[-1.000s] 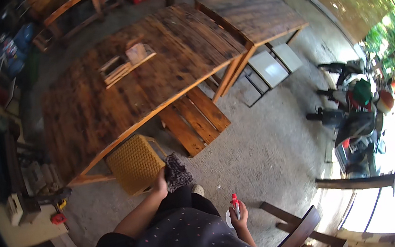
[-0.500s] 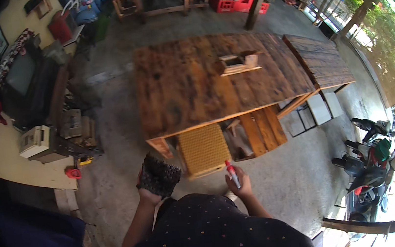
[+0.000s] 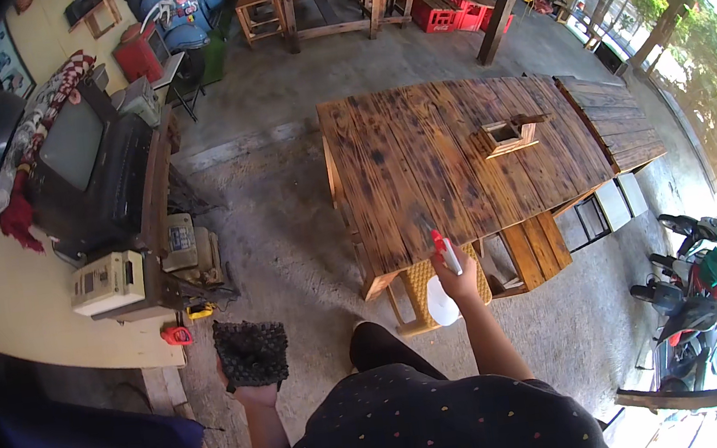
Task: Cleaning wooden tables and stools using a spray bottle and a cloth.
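Observation:
My left hand is at lower left, gripping a black, knobbly pad that looks like a rag. The pad lies over the palm and hides most of the fingers. In my right hand is a spray bottle with a red and white trigger head and a whitish body. My fingers wrap its neck. The bottle is just off the near edge of the long wooden table, in front of a stool with a woven yellow seat.
A small wooden box stands on the table. A wooden bench is partly under it. On the left, an old television and a beige device line the wall. Motorbikes stand at right, a wooden post behind.
The view has swung left, so the table appears farther right. My right hand has risen toward the table with the spray bottle; my left hand and the black pad have shifted left and lower.

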Demonstrator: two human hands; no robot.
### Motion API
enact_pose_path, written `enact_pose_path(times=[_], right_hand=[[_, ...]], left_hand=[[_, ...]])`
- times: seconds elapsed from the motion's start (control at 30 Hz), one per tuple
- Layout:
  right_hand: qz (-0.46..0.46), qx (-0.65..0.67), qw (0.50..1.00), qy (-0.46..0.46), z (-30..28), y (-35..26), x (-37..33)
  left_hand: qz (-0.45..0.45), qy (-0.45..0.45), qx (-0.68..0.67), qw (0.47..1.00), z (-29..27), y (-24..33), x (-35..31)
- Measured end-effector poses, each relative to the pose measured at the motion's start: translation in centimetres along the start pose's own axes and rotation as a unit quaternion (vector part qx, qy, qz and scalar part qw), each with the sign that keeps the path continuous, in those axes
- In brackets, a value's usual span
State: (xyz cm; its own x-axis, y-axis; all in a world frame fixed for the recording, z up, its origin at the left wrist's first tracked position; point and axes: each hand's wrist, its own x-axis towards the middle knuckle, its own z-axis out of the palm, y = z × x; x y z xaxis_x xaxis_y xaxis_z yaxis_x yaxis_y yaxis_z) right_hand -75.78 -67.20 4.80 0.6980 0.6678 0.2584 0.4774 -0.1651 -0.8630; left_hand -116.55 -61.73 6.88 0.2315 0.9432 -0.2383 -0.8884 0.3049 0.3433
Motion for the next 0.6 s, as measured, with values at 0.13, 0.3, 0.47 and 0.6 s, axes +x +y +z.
enact_pose_path(times=[0.13,0.3,0.47,0.6], right_hand=[[0.102,-0.029,0.992,0.062,1.0,-0.2,1.5],[0.091,0.002,0.992,0.082,2.1,0.5,5.2],[0.100,-0.065,0.988,0.093,1.6,-2.8,8.7],[0.173,-0.106,0.963,0.176,1.2,-1.8,8.3]], left_hand=[[-0.028,-0.046,0.011,0.998,2.6,-0.5,4.8],[-0.111,-0.056,0.062,0.990,5.6,-1.1,11.4],[-0.221,-0.091,0.109,0.965,10.2,-2.8,19.4],[-0.259,-0.146,0.100,0.950,14.6,-5.8,25.4]])
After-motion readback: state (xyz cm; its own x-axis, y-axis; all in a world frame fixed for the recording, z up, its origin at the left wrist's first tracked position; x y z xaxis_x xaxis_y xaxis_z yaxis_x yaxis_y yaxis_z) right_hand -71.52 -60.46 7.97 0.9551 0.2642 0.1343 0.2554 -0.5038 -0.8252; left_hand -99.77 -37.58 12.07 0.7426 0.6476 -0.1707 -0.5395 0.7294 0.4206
